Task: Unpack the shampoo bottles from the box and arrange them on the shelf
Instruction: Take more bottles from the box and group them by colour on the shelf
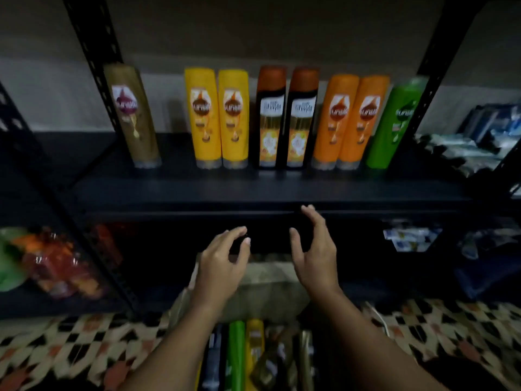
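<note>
Right now both hands hang empty between shelf and box: the left hand [222, 263] has loosely curled fingers holding nothing, and the right hand [313, 249] is spread with fingers nearly straight, so neither grip has a bottle in it. The shelf [253, 190] already carries a row of bottles standing on their caps: a gold bottle [132, 117] on its own at the left, then two yellow bottles [217, 117], two dark bottles [286, 117], two orange bottles [351, 119] and one green bottle [396, 122] leaning at the right end.

The box [270, 280] sits on the floor below the hands, with more bottles lying inside, among them a green one [236, 354] and a yellow one [253, 351].

Judging by the pairs, the next pick should probably match a lone colour. Take one bottle around its middle, lift it straight out so its neighbours stay put, and stand it cap-down, label forward, touching its partner. The gap beside the gold bottle looks roomy; the green end is tight against the shelf post.
</note>
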`<action>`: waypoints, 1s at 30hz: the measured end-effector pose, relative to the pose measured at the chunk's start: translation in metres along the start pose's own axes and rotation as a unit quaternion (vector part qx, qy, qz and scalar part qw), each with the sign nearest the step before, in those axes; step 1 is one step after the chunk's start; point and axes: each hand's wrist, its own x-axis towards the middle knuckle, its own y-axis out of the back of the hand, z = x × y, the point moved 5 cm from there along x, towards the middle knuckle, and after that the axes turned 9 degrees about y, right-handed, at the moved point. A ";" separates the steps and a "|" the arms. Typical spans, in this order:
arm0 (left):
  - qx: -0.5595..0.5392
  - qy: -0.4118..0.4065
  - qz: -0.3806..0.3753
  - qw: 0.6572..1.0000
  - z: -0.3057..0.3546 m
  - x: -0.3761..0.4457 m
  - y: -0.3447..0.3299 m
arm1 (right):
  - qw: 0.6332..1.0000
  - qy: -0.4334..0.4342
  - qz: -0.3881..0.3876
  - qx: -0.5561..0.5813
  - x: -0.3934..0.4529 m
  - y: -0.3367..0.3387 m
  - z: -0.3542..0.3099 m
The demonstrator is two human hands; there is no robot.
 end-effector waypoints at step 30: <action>0.204 0.471 -0.303 0.803 -0.231 -0.227 -0.168 | 0.770 -0.496 -0.270 -0.299 -0.267 -0.101 0.152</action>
